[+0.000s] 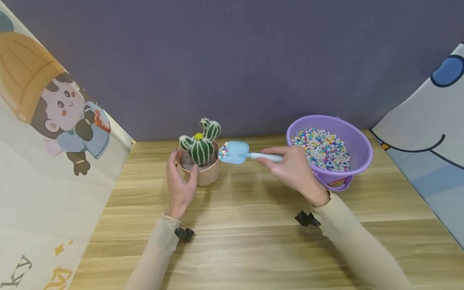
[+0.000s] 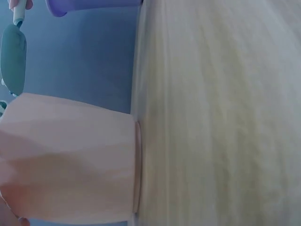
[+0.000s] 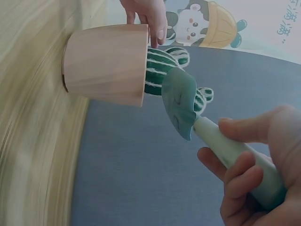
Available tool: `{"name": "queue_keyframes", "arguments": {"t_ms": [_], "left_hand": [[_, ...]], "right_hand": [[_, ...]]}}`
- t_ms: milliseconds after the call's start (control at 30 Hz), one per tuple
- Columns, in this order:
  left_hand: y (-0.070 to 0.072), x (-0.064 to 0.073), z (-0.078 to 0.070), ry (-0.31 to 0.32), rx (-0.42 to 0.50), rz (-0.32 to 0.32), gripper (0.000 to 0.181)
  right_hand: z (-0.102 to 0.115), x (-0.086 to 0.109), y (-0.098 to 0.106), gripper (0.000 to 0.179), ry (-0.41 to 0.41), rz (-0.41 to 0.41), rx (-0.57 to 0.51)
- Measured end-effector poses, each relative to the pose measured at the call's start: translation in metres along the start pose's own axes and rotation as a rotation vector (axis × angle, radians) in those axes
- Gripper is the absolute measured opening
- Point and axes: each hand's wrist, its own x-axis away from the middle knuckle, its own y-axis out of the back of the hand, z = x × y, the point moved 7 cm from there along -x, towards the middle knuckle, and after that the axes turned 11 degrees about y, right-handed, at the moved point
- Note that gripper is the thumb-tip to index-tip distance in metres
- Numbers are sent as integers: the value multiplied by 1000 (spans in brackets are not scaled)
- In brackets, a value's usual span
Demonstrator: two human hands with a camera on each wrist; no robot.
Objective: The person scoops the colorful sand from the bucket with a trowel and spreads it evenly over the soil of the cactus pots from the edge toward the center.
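Observation:
A green knitted-looking cactus [image 1: 201,152] with white stripes and a yellow flower stands in a pale pink flowerpot [image 1: 207,176]. My left hand [image 1: 180,187] holds the pot at its left side, thumb at the front rim and fingers around the far left. In my right hand [image 1: 293,167] is the handle of a light blue shovel [image 1: 236,152]. Multicoloured pebbles [image 1: 223,151] lie at the shovel's tip, close to the pot's right rim. The right wrist view shows the fingers wrapped round the shovel handle [image 3: 235,157], its blade [image 3: 179,101] level with the cactus.
A purple bucket [image 1: 357,151] stands on the right, with many small coloured pebbles [image 1: 322,149] inside and its handle hanging at the front. The wooden tabletop [image 1: 232,241] meets a dark grey-blue wall [image 1: 246,68]. Cartoon-printed panels [image 1: 72,133] flank both sides.

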Motion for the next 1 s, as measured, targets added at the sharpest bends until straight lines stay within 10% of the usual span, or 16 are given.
{"name": "queue_keyframes", "arguments": {"t_ms": [1000], "left_hand": [[-2, -6, 12, 90, -109, 193, 77]], "right_hand": [[19, -54, -23, 24, -12, 268, 182]]}}
